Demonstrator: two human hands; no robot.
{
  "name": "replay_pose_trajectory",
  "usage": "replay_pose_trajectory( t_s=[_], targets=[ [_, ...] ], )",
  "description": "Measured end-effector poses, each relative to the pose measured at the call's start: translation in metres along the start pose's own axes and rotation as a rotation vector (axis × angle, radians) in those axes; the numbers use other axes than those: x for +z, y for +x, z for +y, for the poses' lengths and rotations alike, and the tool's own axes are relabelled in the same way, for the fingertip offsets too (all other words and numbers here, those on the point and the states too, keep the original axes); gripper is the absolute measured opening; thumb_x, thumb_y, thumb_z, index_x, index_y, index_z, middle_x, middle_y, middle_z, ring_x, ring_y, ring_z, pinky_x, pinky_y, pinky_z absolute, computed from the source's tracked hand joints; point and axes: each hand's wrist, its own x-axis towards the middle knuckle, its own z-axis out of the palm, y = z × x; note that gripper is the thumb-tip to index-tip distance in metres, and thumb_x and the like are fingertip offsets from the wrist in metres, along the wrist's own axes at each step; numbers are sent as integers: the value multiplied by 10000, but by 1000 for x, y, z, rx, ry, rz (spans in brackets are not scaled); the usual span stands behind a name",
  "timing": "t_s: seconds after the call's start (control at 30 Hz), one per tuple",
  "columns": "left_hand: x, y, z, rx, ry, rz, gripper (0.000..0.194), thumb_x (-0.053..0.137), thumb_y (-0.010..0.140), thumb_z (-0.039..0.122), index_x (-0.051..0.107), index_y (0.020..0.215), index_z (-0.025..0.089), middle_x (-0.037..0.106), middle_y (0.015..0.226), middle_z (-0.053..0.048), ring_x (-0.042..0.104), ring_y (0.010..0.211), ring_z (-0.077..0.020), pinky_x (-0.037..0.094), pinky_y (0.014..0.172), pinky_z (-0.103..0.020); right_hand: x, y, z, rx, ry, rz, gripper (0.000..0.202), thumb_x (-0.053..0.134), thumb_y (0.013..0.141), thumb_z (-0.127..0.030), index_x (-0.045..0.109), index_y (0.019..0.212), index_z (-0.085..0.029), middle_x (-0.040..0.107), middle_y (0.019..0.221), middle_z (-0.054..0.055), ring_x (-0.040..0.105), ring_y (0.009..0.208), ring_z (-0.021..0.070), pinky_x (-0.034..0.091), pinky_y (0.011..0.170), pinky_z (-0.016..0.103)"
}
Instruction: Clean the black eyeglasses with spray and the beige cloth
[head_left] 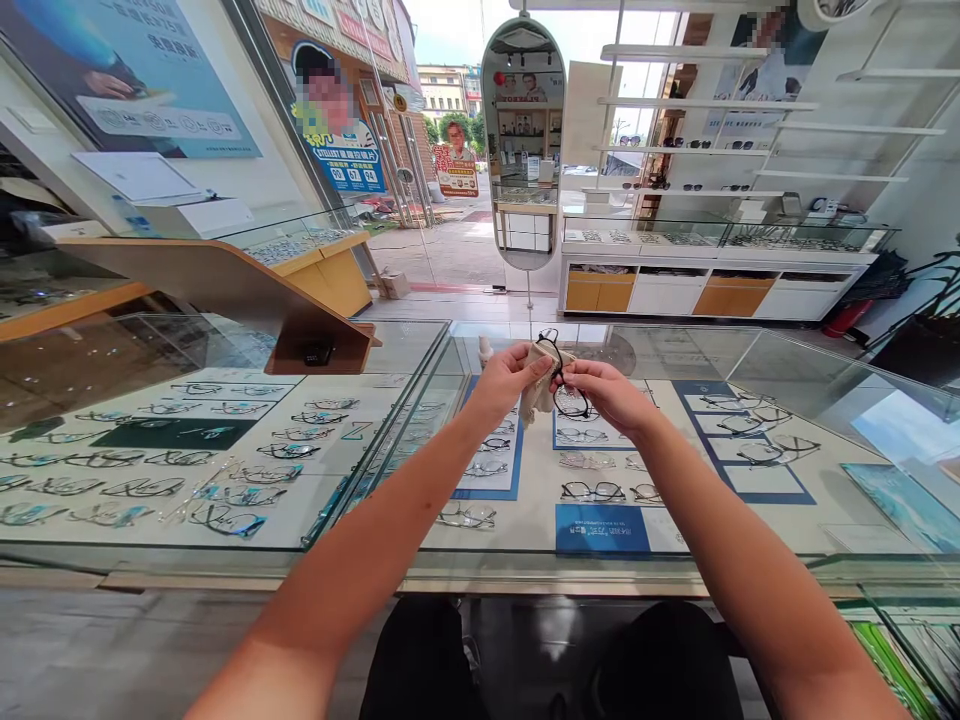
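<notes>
Over the glass display counter I hold a pair of dark-framed eyeglasses [574, 403] up in front of me. A beige cloth [537, 400] hangs from my left hand [519, 368], its fingers pinched on the cloth around the upper lens of the glasses. My right hand [600, 388] grips the frame near its middle, with the fingers closed. One lens shows below the right fingers; the other is partly covered by the cloth. A small white bottle [484, 349] stands on the counter just behind my left hand.
Beneath my arms is the glass display counter [510, 572], with rows of eyeglasses [592, 491] inside it. A brown wooden panel [225, 285] rises at the left. An oval standing mirror [523, 140] stands beyond the counter, and white shelves [705, 104] hang at the back right.
</notes>
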Motion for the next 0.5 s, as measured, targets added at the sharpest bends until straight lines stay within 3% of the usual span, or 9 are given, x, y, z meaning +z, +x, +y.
replay_pose_trajectory(
  t_s=[0.2, 0.5],
  targets=[
    [4, -3, 5, -34, -48, -16, 601, 1127, 697, 453, 739, 1046, 154, 801, 909, -61, 754, 734, -197, 662, 691, -286, 2, -1, -3, 11, 37, -9, 262, 828, 863, -472, 757, 867, -220, 720, 993, 66, 571, 963, 240, 404, 909, 391],
    [10, -5, 6, -15, -71, 16, 666, 1149, 655, 422, 682, 1048, 156, 793, 866, -62, 728, 689, -180, 654, 664, -285, 9, -2, -7, 38, 66, 9, 284, 870, 808, -485, 775, 854, -221, 715, 960, 68, 549, 922, 234, 403, 885, 384]
  ],
)
